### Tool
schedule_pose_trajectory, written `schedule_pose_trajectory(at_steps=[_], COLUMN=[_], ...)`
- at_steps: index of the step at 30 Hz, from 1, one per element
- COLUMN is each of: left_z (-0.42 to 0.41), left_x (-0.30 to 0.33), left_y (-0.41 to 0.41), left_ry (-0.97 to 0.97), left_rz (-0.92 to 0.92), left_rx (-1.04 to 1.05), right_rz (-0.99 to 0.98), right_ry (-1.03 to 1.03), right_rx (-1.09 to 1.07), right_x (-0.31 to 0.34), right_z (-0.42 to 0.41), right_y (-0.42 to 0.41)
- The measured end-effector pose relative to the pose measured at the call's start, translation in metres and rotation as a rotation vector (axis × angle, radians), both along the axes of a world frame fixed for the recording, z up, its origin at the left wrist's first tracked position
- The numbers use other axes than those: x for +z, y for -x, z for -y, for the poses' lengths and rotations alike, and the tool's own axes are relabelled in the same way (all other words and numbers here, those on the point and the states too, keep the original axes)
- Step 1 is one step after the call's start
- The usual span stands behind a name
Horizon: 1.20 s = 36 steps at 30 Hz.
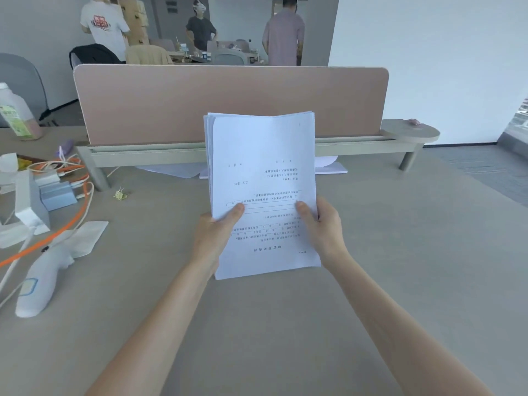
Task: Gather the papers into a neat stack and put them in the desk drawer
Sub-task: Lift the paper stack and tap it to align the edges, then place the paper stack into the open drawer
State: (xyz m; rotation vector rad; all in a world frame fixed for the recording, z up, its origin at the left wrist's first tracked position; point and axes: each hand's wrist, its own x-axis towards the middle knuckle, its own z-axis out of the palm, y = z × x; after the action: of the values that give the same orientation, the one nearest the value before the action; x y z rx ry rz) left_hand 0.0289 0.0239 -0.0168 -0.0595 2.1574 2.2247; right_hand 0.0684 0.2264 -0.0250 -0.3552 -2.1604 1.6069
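A stack of white printed papers (pixel 264 178) is held upright above the grey desk (pixel 385 267), its print upside down to me. My left hand (pixel 215 232) grips the stack's lower left edge, thumb on the front sheet. My right hand (pixel 323 227) grips the lower right edge the same way. The sheets fan slightly apart at the top left corner. More loose paper (pixel 331 167) lies flat on the desk behind the stack, under the shelf rail. No drawer is in view.
A pink divider panel (pixel 228 104) on a low shelf rail closes the desk's back. At left lie orange cables (pixel 71 215), small boxes (pixel 57 194), a white handheld device (pixel 40 284) and a bottle (pixel 14 112). Three people stand in the background.
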Motion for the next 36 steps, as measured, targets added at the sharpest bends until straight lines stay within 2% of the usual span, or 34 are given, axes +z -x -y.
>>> schedule_pose_trajectory(at_steps=[7,14,26,36], left_z=[-0.021,-0.056,-0.128,-0.227], left_x=[0.003,-0.009,-0.019,-0.008], left_y=[0.002,-0.025,-0.141,-0.254], left_ry=[0.031,0.128,-0.025,0.007], left_rz=[0.109,0.158,0.275,0.257], left_rx=[0.001,-0.067,-0.14,-0.18], right_rz=[0.085,0.137,0.169,0.151], right_ry=[0.025,0.104,0.213,0.2], right_rx=[-0.012,-0.042,-0.133,-0.237], right_x=[-0.003,-0.021,-0.02,-0.005], right_z=[-0.021,-0.051,-0.117,-0.207], right_y=[0.002,-0.043,-0.182,-0.311])
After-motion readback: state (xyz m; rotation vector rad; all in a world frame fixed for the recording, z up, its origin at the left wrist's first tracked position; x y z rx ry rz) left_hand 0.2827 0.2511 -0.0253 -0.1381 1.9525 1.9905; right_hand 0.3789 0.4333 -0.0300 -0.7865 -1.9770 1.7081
